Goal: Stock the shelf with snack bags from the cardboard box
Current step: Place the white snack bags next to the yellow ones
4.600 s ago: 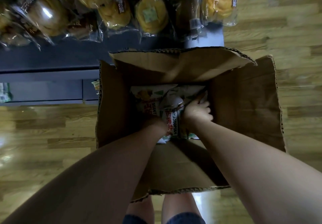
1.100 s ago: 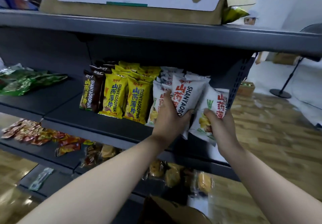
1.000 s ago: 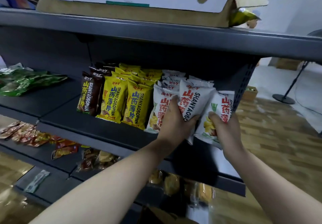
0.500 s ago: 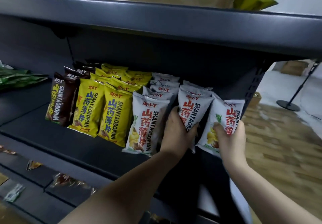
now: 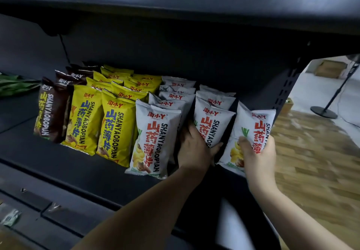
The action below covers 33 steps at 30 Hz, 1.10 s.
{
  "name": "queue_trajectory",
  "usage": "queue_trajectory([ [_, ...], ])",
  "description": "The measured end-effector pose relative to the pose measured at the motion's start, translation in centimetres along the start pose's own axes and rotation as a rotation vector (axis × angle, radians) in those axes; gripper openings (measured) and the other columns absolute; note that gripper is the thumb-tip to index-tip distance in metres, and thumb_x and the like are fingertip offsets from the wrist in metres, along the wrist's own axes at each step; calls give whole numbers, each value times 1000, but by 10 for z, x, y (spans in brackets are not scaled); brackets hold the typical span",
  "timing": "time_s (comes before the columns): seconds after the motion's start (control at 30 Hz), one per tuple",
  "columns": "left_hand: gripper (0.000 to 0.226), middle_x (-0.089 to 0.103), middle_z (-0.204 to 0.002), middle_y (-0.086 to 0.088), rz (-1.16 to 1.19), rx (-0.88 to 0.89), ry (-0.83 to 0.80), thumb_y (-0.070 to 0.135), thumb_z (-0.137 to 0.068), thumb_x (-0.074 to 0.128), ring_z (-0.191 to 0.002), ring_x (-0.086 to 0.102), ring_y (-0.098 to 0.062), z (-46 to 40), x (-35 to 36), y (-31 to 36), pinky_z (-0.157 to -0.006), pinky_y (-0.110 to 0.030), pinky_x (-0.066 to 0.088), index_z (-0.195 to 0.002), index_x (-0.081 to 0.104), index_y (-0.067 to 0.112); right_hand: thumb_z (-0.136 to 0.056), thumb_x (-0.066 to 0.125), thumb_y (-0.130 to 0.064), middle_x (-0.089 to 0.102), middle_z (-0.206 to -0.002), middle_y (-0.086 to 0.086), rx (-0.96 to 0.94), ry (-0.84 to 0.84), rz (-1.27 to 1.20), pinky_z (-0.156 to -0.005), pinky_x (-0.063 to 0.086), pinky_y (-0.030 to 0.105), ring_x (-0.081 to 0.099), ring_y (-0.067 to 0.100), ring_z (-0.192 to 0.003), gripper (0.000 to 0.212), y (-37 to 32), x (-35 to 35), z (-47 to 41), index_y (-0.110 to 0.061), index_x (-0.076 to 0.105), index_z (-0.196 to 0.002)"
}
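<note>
White snack bags [image 5: 213, 125] look light and crinkly; left hand [image 5: 194, 152] and right hand [image 5: 259, 156] each grip one low, at 3 o'clock on the shelf [image 5: 78, 168].

Two bare forearms are seen, reaching up from the lower edge of the view toward the dark shelf [image 5: 81, 164]. No sleeves are worn on either arm as far as can be seen; no watch, bracelet or ring can be made out at the wrists or on the fingers. No gloves are worn. The left hand [image 5: 194, 150] is shown nearer the middle of the shelf, the right hand [image 5: 257, 152] at its right end. The fingernails cannot be told clearly.
</note>
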State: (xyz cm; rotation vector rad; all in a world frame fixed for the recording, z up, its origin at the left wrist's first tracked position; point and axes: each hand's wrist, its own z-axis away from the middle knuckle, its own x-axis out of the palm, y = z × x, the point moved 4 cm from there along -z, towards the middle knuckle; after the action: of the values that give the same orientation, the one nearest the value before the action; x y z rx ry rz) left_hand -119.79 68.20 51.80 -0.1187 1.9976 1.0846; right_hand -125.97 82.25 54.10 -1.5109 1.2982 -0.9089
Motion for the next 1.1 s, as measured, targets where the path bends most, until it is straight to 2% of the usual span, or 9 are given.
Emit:
queue_trajectory([
  [0.17,111,27,-141,-18,-59,27,-60,63,-76,59,-132,33,-32,10,-6,4,-106,-35,33,-147,0,1,-89,63,-14,63,-90,-10,26,5,-19,-73,48,31,62,10,-82,18,4,3,4,-24,50,-96],
  [0.3,87,35,-142,-27,-204,406,309,53,-84,48,-130,39,-40,22,-22,13,-107,-43,36,-145,20,-4,-89,62,-12,63,-91,-5,50,26,-71,-70,47,29,61,14,-81,20,2,-1,4,-15,50,-104],
  [0.43,62,31,-152,-14,-379,739,362,38,-89,43,-141,27,-35,14,-19,32,-113,-52,26,-146,29,15,-88,63,-12,64,-94,4,52,33,-64,-72,48,33,60,21,-82,20,6,-6,2,-15,51,-103],
  [0.57,62,29,-153,-12,-466,674,300,39,-86,37,-141,23,-35,-9,-13,32,-106,-54,35,-146,25,28,-87,64,-11,63,-89,4,55,29,-66,-71,49,33,60,21,-78,19,10,-12,2,-15,51,-100],
  [0.67,61,29,-152,-16,-387,585,305,42,-89,35,-140,24,-39,-20,-10,27,-103,-47,40,-146,22,24,-88,63,-9,61,-84,2,45,10,-84,-65,46,31,58,17,-71,17,8,-14,4,-13,51,-98],
  [0.8,63,25,-153,-18,-349,500,260,46,-91,31,-142,22,-37,-22,-6,27,-106,-45,40,-147,17,18,-88,63,-10,62,-87,1,30,-26,-83,-67,48,31,60,18,-76,16,6,-12,9,-18,51,-95],
  [0.9,65,22,-154,-19,-368,499,237,49,-92,27,-143,21,-34,-19,-12,25,-111,-45,26,-147,14,17,-88,63,-9,63,-88,-2,8,-50,-87,-64,47,25,60,8,-74,17,0,-11,14,-17,52,-98],
  [1.0,65,18,-155,-19,-338,564,232,51,-95,24,-144,17,-31,-4,-31,26,-114,-44,19,-148,13,16,-89,62,-6,62,-87,-5,-12,-75,-111,-59,46,10,58,-8,-66,18,-7,-9,19,-14,51,-101],
  [1.1,68,30,-151,-18,-197,715,166,52,-97,18,-142,26,-29,30,-48,32,-116,-42,23,-146,24,6,-88,63,-3,60,-86,-7,-46,-58,-135,-59,43,5,57,-11,-66,21,-16,-8,26,-10,49,-102],
])
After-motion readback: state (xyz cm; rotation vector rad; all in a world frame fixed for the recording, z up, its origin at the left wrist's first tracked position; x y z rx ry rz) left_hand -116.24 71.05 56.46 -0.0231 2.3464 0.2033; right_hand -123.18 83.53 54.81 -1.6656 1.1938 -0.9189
